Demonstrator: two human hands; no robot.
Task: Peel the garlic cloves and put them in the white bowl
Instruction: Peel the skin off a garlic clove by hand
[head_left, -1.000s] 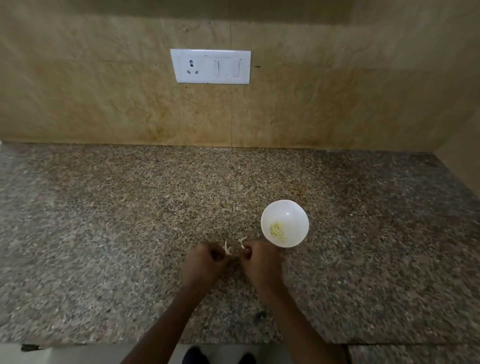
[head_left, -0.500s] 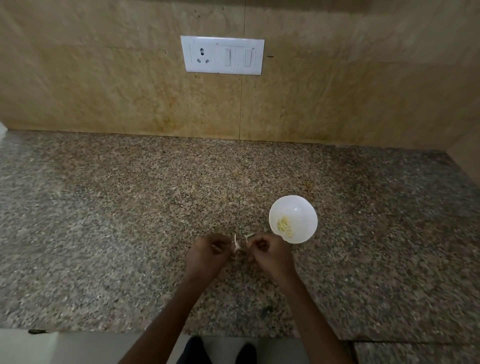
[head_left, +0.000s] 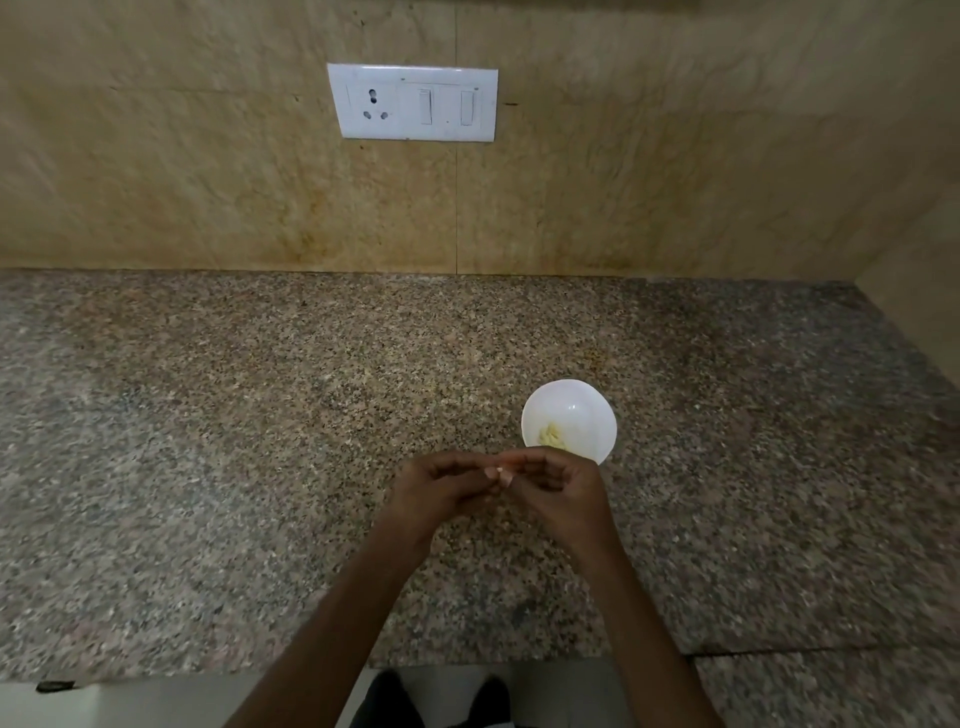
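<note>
Clove (head_left: 503, 474): small, pale, pinched between the fingertips of both hands, held over the desk (head_left: 260, 467) at near centre. Left hand (head_left: 441, 488) and right hand (head_left: 563, 491) meet at it, fingers curled in tight, narrow. White bowl (head_left: 584, 409) stands on the desk just far-right of the right hand. Peeled cloves (head_left: 551, 435) lie in a small yellowish heap in its near-left part. Switch plate (head_left: 415, 102) on the far wall, well apart.
</note>
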